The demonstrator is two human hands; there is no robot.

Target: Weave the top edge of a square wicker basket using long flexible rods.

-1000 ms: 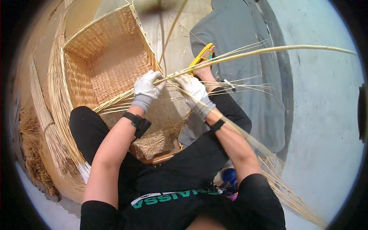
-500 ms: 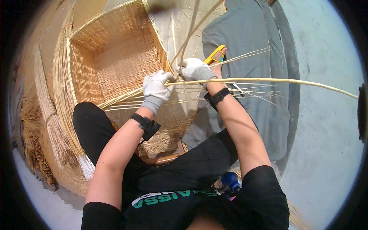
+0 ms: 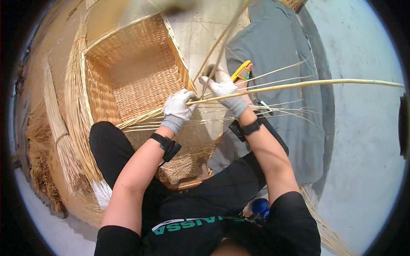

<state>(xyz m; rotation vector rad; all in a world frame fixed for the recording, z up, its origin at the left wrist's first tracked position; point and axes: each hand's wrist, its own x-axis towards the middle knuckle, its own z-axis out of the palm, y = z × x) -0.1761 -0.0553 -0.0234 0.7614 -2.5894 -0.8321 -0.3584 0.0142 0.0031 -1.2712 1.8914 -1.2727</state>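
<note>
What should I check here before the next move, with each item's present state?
1. Left hand on the thick rod: ok, fingers closed at its near end.
2. Right hand's grip: cannot tell, an upright rod overlaps its fingers.
3. Gloves on: ok, both hands.
4. Thick rod clear of the right hand in view: not ok, they overlap.
5. Rod bundle away from both hands: ok, left of the basket.

The gloved left hand (image 3: pixel 178 105) pinches a long pale rod (image 3: pixel 299 84) near the corner of a rectangular wicker basket (image 3: pixel 100 94). The gloved right hand (image 3: pixel 224 87) is at a blurred rod (image 3: pixel 223 51), its grip unclear. Rod bundles (image 3: pixel 76 94) lie left of the basket, grey cloth (image 3: pixel 273 47) to the right.
</note>
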